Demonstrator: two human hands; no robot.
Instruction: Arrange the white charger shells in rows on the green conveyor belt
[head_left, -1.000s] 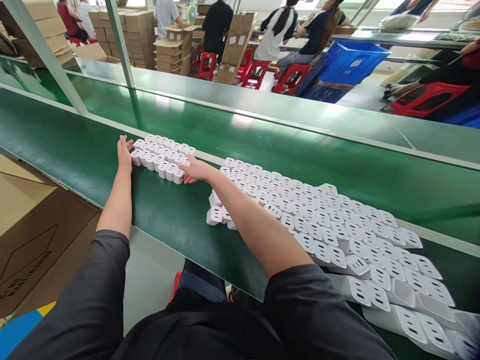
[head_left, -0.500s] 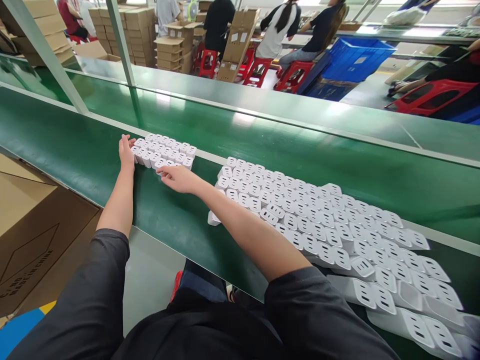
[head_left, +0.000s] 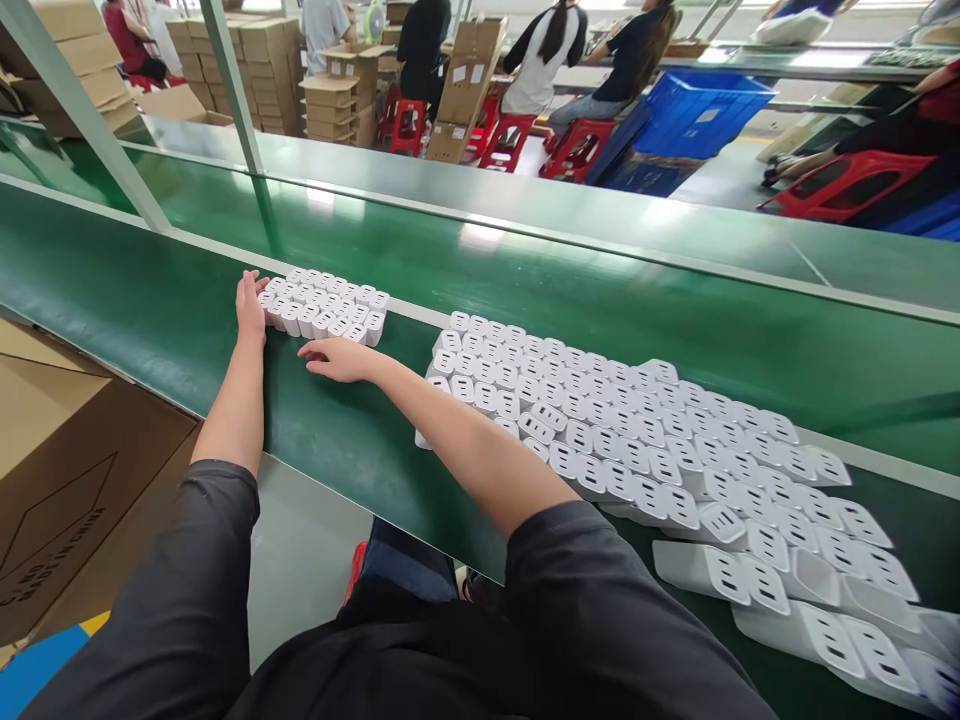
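Note:
A small block of white plastic charger housings (head_left: 322, 300) with dark slots stands in rows on the green belt (head_left: 150, 290). My left hand (head_left: 250, 300) lies upright against the block's left end, its fingers stretched out. Just in front of the block's near side hovers my right hand (head_left: 337, 360), fingers extended and holding nothing. A much larger group of the same housings (head_left: 600, 410) covers the belt to the right, partly behind my right forearm. Some near its right end lie on their sides or show hollow openings.
A cardboard box (head_left: 90, 480) stands at the near left. Two metal posts (head_left: 232, 90) rise from the belt line. Across it, several people sit on red stools (head_left: 409, 125) near stacked cartons (head_left: 330, 105) and a blue crate (head_left: 694, 115).
My right hand has moved slightly left and toward me, off the front of the small block, uncovering housings there. My left hand stays at the block's left end. The view has shifted slightly.

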